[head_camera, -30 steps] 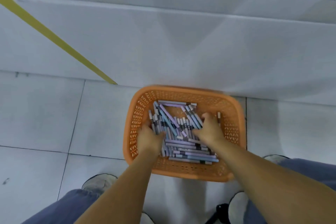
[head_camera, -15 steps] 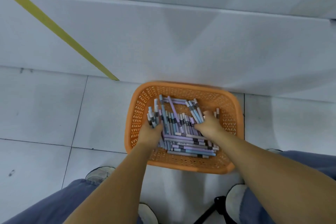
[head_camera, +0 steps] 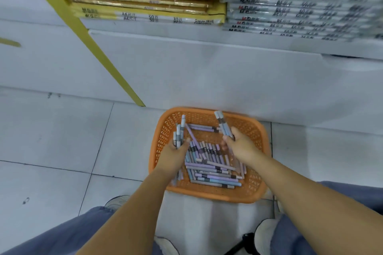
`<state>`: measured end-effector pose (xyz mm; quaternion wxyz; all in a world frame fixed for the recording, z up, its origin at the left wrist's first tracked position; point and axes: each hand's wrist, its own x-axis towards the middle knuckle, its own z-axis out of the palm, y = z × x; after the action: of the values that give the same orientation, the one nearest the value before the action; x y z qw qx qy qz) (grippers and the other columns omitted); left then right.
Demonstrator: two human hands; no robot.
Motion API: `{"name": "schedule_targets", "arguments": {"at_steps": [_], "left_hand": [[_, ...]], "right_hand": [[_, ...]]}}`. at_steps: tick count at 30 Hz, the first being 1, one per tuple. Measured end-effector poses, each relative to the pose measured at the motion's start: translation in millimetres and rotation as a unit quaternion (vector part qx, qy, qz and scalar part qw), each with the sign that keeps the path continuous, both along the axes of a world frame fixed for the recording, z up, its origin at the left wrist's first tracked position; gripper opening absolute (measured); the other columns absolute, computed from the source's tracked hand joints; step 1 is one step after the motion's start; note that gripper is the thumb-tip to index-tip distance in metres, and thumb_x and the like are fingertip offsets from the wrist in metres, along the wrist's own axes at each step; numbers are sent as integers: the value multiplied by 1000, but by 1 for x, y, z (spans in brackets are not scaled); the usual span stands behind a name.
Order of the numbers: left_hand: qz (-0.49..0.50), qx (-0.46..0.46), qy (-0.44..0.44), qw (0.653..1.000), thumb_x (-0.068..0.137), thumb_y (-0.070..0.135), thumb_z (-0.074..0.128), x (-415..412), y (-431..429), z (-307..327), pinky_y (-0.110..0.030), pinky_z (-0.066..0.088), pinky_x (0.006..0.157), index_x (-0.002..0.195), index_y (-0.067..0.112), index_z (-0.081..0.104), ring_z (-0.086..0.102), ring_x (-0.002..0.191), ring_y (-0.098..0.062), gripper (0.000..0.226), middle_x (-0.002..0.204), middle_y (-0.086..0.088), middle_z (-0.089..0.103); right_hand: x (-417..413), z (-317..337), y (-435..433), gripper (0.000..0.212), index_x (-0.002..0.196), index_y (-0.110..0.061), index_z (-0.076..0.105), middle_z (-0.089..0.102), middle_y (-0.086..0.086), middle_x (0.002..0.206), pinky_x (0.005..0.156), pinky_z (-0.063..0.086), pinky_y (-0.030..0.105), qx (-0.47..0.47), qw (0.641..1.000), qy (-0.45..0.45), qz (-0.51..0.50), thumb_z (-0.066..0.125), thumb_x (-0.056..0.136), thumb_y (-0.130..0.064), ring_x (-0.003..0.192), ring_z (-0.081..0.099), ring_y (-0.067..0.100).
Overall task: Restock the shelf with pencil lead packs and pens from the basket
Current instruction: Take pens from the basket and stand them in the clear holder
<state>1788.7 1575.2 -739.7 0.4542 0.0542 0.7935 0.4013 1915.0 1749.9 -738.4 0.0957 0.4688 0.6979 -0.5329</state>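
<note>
Left hand [head_camera: 176,152] and right hand [head_camera: 238,145] each closed around pens above the orange basket [head_camera: 258,136].
Left bunch [head_camera: 179,132] stands near upright, long axis pointing away toward the shelf [head_camera: 186,35]; right bunch [head_camera: 222,125], fewer pens, tilts up and left. Loose pens [head_camera: 209,163] in the basket on the floor lie mixed, some crosswise, some pointing away. Likely best: even up the ends, keep both grips tight, carry the bunches up without snagging the pile.
</note>
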Motion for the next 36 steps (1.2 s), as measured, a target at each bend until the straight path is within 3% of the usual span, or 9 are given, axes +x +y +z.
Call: {"name": "schedule_targets", "arguments": {"at_steps": [5,8,11,15,18,20,23,30,36], "left_hand": [[-23,106,-71,992,96,50,60,1,12,60,-22,56,62,96,20,68,73,74,-4,31,84,8,75],[-67,185,-84,977,94,55,61,8,16,111,-22,57,80,106,42,74,71,99,3,22,106,22,76],[-50,250,-76,964,89,57,66,8,22,166,-44,50,103,120,32,71,66,118,-17,41,122,6,73],[-100,325,-32,940,96,42,63,11,30,234,-29,55,64,108,17,65,66,71,-10,28,88,2,75],[-92,358,8,929,95,40,64,13,36,268,-27,45,57,101,18,55,50,60,-10,25,75,1,59],[-96,368,26,925,95,38,64,13,41,293,-28,43,59,101,19,56,47,61,-11,21,72,2,53],[-125,339,82,929,92,37,68,11,48,323,-29,46,62,97,21,62,48,60,-10,17,67,6,54],[-48,333,135,932,98,34,61,6,53,351,-30,51,70,98,14,63,62,70,-14,19,76,1,66],[-104,428,15,898,97,30,65,6,62,376,-45,61,87,122,20,65,73,105,-25,28,113,-5,76]], "right_hand": [[-15,82,-9,13,99,-29,51,65,-1,82,68,57,30,-11,988,155,-10,43,103,-20,72,67,11],[-25,138,-20,11,108,-21,52,63,-3,77,61,53,28,-26,967,252,-34,42,103,-18,66,64,10],[-34,197,-25,14,109,-25,53,62,-1,86,68,53,28,-10,948,315,-53,42,103,-20,80,63,15],[-36,268,-26,14,104,-36,56,68,-12,85,56,53,25,6,925,378,-48,45,102,-29,74,67,6],[-33,305,-24,16,104,-42,58,69,-25,88,58,47,9,63,912,405,-23,47,101,-31,76,65,-7],[-30,329,-20,17,105,-42,60,69,-27,98,73,48,10,74,903,422,-18,47,101,-32,92,64,-9],[-20,366,-9,21,108,-40,64,69,-18,112,97,48,36,88,895,438,-21,44,101,-35,110,62,7],[5,401,20,19,114,-22,53,75,-1,94,94,50,49,132,871,473,-35,40,103,-29,90,72,18],[-10,385,-2,22,103,-54,62,69,-28,102,84,50,24,111,901,419,34,44,100,-40,99,64,-4]]}}
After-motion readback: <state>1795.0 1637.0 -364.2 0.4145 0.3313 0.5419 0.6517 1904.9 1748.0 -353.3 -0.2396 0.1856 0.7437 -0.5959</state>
